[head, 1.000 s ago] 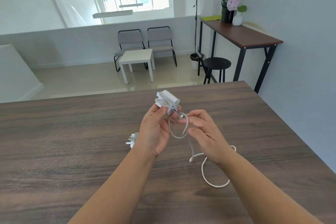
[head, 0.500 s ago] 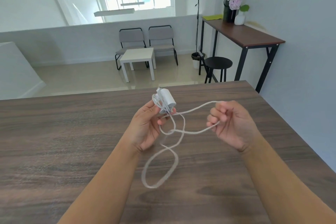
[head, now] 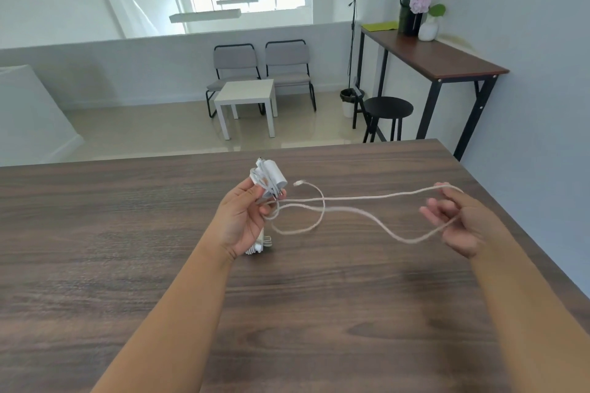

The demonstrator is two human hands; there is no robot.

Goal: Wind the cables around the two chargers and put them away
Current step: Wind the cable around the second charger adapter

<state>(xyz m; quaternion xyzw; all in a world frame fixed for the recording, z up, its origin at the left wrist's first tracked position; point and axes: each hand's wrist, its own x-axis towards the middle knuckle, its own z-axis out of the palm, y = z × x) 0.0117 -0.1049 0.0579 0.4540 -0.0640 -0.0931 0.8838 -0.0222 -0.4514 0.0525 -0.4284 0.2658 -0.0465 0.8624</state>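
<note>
Your left hand grips the first charger above the middle of the surface, toward its far edge, fingers curled round the white block. A few turns of cable already lie around that block, though blur makes it hard to say how tight they sit. Most of the cable is loose: it runs out as a long loop toward the right edge, where your right hand holds the bend of it draped over loosely curled fingers. The plug end hangs free just beside the charger.

The second charger lies on the surface just below your left hand, partly hidden by it; whether its cable is wound cannot be told.

By my reading you are early in the job: the first winding is barely begun, and nothing is yet put away. No storage place shows on the surface.
</note>
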